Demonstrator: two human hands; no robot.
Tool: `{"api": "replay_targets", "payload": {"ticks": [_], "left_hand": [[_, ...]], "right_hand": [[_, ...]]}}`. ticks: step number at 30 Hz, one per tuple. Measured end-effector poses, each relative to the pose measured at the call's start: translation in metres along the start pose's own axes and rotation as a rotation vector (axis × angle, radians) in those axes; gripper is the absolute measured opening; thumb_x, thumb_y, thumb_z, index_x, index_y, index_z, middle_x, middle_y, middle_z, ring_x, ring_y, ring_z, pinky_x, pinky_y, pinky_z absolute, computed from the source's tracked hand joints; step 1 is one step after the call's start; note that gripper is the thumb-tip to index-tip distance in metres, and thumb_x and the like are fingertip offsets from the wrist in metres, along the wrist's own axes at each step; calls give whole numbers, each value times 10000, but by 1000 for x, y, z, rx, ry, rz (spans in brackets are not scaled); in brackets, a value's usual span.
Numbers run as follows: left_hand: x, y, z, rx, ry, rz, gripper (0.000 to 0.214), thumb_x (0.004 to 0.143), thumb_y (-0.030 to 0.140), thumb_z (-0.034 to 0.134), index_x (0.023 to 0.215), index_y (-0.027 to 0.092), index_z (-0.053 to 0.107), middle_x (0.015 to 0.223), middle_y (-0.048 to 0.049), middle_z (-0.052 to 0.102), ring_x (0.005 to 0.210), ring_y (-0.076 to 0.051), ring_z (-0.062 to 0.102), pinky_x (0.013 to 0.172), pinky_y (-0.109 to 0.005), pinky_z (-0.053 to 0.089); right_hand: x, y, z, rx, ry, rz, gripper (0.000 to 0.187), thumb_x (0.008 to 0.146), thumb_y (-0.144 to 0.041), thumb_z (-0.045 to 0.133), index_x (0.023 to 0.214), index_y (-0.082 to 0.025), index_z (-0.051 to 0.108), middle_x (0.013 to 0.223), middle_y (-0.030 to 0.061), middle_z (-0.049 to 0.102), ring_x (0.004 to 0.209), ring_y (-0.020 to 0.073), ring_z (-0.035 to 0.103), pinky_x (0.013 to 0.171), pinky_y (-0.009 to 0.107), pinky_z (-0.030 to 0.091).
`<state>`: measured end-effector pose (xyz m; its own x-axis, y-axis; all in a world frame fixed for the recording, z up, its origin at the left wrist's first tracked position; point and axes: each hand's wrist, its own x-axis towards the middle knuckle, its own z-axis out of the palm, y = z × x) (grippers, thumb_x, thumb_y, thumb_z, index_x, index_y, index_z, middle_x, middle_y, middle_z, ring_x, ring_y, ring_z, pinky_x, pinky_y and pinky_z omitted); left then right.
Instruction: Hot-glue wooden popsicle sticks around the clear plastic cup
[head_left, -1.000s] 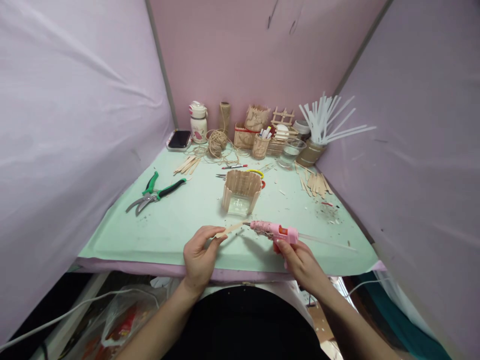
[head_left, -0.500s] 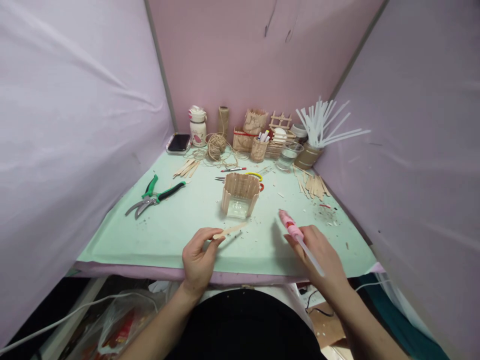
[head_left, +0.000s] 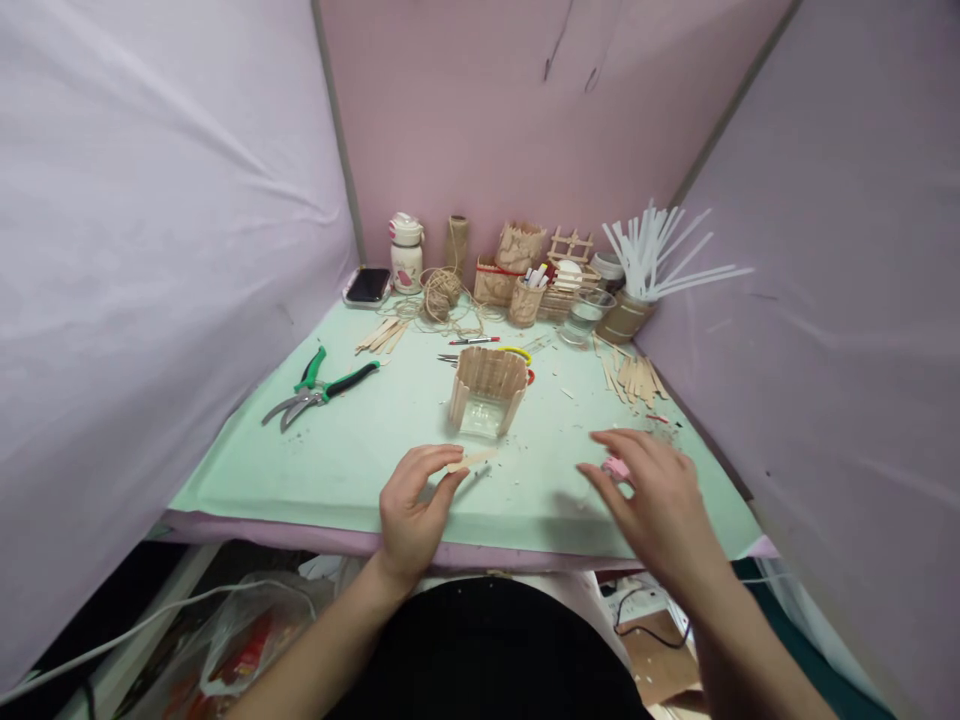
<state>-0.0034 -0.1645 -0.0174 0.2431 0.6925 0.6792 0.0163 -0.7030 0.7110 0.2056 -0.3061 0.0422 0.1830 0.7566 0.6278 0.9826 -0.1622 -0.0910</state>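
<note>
One wooden stick [head_left: 475, 459] between fingers [head_left: 450, 484] of left hand [head_left: 411, 505], free end rightward.

- No text or number is legible.
- White bottle [head_left: 406, 258], between ten and eleven o'clock: print too small.
- Red packaging [head_left: 253, 640], between seven and eight: blurred.

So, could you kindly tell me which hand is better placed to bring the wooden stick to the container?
Probably the left hand: it pinches the wooden stick, near the container. The right hand is farther off, thumb and fingers parted, the pink glue gun partly hidden by it.
</note>
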Motion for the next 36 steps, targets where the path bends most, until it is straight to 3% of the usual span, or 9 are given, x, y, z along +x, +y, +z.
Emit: {"api": "replay_targets", "payload": {"ticks": [4,8,12,15,20,23,27,31,36], "left_hand": [[6,4,0,136,-19,170,151,880,149,663,1015,210,689,969,-54,752,931,-188,695,868,-347,556],[8,4,0,220,-21,238,153,911,178,618,1049,212,675,985,-66,755,926,-196,699,850,-351,557],[6,4,4,253,3,252,155,903,150,617,1039,211,659,975,-61,750,919,-191,695,861,-343,551],[13,2,-1,234,-51,211,296,891,196,655,1183,216,611,1082,-83,725,1020,-212,673,923,-366,544],[74,-8,-32,242,-316,220,855,749,380,810,1477,258,378,1474,-157,482,1326,-315,500,1009,-445,511],[123,-14,-39,240,-556,274,800,735,276,809,1443,294,437,1544,-123,398,1428,-332,376,1139,-505,378],[161,-27,-24,211,-818,355,668,665,171,815,1282,300,594,1535,-82,424,1389,-348,414,1132,-525,349],[165,-42,-10,268,-893,380,467,644,171,835,1072,278,683,1542,-57,423,1370,-373,404,1108,-571,340],[161,-51,-8,325,-945,380,369,672,138,808,999,271,703,1620,-24,293,1492,-403,192,1144,-651,232]], "right_hand": [[31,-75,2,304,6,-164,125,937,-328,628,971,-208,644,902,38,706,858,184,622,822,350,380],[39,-105,25,283,36,-156,120,938,-271,607,863,-196,663,828,38,683,800,177,575,750,337,368],[39,-102,38,230,40,-191,147,947,-195,569,829,-185,656,794,39,671,781,178,548,727,331,365],[45,-93,35,235,38,-199,164,961,-182,550,824,-178,641,804,41,674,780,178,543,729,330,369],[68,-71,30,255,23,-158,166,984,-241,539,853,-199,633,845,33,681,843,180,580,793,338,369],[77,-62,39,240,47,-158,171,987,-254,537,853,-203,632,822,19,672,841,175,587,814,341,346],[80,-59,57,245,96,-155,179,989,-272,537,850,-203,626,827,19,671,838,172,581,832,346,321],[80,-58,70,247,131,-151,185,984,-282,545,833,-204,619,803,14,661,823,177,549,825,342,305],[81,-58,81,218,152,-150,211,984,-296,544,814,-201,624,771,10,651,793,178,532,808,342,292]]}}
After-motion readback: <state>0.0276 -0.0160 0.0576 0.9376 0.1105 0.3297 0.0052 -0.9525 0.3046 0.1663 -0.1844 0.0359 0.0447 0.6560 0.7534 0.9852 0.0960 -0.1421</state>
